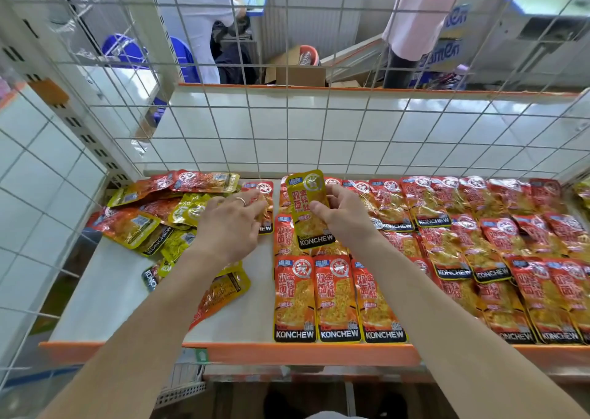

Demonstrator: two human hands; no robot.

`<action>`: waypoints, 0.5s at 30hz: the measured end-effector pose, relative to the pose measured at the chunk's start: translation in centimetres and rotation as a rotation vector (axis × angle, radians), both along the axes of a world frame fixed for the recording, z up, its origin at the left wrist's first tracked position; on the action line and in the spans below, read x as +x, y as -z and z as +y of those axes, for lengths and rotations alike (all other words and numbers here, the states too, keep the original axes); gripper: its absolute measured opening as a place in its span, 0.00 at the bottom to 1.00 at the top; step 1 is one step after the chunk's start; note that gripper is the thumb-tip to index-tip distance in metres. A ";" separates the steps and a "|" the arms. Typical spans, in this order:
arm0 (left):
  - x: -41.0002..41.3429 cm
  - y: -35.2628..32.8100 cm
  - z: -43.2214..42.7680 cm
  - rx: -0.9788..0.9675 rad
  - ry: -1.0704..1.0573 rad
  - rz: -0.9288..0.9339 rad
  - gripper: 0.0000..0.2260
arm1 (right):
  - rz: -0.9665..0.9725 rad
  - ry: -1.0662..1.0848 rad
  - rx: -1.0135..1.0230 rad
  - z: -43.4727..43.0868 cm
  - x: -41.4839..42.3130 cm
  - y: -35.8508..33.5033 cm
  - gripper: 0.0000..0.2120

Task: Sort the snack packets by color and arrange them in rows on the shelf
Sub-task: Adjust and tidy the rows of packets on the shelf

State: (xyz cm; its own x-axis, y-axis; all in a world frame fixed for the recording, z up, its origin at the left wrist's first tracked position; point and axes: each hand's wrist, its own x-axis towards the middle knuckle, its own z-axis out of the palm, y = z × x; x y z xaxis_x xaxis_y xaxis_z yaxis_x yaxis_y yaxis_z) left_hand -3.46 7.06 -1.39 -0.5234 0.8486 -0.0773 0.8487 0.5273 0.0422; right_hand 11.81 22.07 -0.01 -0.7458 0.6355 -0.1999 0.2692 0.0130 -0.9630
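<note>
While the right hand (pixel 344 217) pinches a yellow foil snack packet (pixel 308 207) between thumb and fingers and holds it upright above the middle of the white metal shelf (pixel 105 291), near its back edge, the left hand (pixel 230 223) reaches over a single red foil snack packet (pixel 266 192) lying just to the left. The left fingertips touch that red packet, but whether they pinch it or merely press on it cannot be told. The yellow one is probably held up because it does not belong among the neat rows of red packets (pixel 479 243), which fill the right half of the shelf from the back edge to the orange front edge (pixel 287 353). Toward the left back corner lies a loose heap of mixed red and yellow packets (pixel 159 214), overlapping and turned every way, with a few stragglers partly under the left forearm. This heap looks like the unsorted stock, so sorting seems well along for red and hardly begun for yellow. The white surface at the left front would suit a yellow row. A white wire grid (pixel 319 131) closes the back of the shelf.
</note>
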 end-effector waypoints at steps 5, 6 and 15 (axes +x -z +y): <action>-0.1 1.1 0.2 0.000 -0.006 -0.032 0.24 | -0.029 0.046 0.074 -0.2 -0.2 0.5 0.07; -0.2 1.2 0.4 0.007 -0.011 -0.043 0.24 | -0.034 0.060 0.082 -0.2 -0.3 0.5 0.08; -1.3 2.0 1.1 0.030 0.005 -0.113 0.23 | -0.060 0.105 0.136 -0.7 -0.3 0.0 0.13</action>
State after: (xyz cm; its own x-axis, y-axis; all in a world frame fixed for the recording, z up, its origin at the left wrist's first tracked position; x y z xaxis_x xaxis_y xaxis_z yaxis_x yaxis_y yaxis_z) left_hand -4.72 8.14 -3.34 -0.5086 0.8540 -0.1098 0.8401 0.5201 0.1538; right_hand 11.55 21.37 -0.01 -0.6628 0.7338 -0.1489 0.3331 0.1108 -0.9363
